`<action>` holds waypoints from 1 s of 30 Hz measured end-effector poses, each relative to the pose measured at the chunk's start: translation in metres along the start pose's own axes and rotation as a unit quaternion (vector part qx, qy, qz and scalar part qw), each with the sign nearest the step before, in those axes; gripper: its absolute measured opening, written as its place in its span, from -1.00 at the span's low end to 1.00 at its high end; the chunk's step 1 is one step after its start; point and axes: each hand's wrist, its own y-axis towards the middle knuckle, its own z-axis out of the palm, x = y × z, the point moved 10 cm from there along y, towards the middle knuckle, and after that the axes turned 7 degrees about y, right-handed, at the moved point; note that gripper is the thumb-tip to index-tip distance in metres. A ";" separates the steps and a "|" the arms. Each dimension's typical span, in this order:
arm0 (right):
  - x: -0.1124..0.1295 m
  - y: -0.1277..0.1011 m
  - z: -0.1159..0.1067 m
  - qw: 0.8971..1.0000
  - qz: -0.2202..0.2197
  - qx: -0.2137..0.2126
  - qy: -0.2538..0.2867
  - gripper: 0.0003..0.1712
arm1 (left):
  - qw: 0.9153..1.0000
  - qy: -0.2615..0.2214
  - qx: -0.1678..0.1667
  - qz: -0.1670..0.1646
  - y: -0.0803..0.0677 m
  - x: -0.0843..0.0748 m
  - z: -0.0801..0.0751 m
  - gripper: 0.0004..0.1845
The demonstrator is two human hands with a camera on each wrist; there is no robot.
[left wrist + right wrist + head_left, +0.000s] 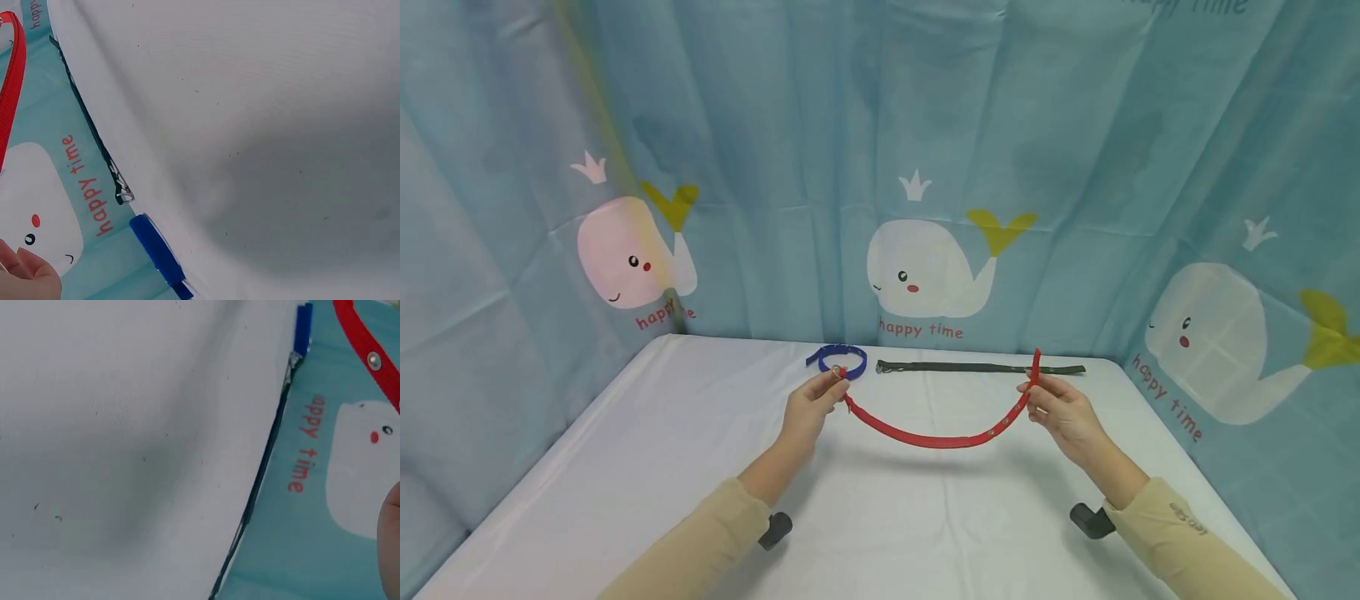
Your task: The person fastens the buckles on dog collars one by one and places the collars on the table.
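A red collar (940,442) with metal eyelets hangs in a sagging curve between both hands, above the white table. My left hand (808,408) pinches its buckle end between thumb and fingers. Near the other end, my right hand (1067,412) pinches the strap, and the red tip sticks up past the fingers. The right wrist view shows an eyelet (374,360) on the strap up close. Only the edge of each hand shows in the wrist views, so both grips are hidden there.
At the table's back edge lies a blue collar (853,367) curled into a loop. Right of it a dark green collar (955,367) is stretched out straight. A light blue curtain (790,250) printed with whales surrounds the white table (662,433) at the back and sides.
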 end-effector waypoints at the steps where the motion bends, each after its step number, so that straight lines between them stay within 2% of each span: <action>1: 0.000 0.000 0.002 1.000 -0.002 0.002 -0.003 -0.76 | 1.000 0.000 0.000 0.001 -0.001 -0.001 -0.001 -0.54; 10: 0.000 -0.004 0.014 0.998 0.001 0.004 -0.070 -0.74 | 0.999 0.016 0.013 0.027 -0.011 -0.010 -0.004 -0.59; 19: 0.001 -0.005 0.031 0.995 -0.013 0.032 -0.098 -0.72 | 0.999 0.024 0.012 0.019 -0.016 -0.011 -0.010 -0.58; 23: 0.001 -0.005 0.037 0.991 -0.023 0.034 -0.129 -0.77 | 0.999 0.030 0.020 0.029 -0.018 -0.013 -0.009 -0.60; 28: 0.003 -0.008 0.044 0.979 -0.048 0.037 -0.195 -0.50 | 0.998 0.041 0.030 0.044 -0.022 -0.016 -0.006 -0.60; 30: 0.005 -0.009 0.047 0.975 -0.057 0.039 -0.211 -0.48 | 0.998 0.041 0.031 0.045 -0.023 -0.017 -0.006 -0.60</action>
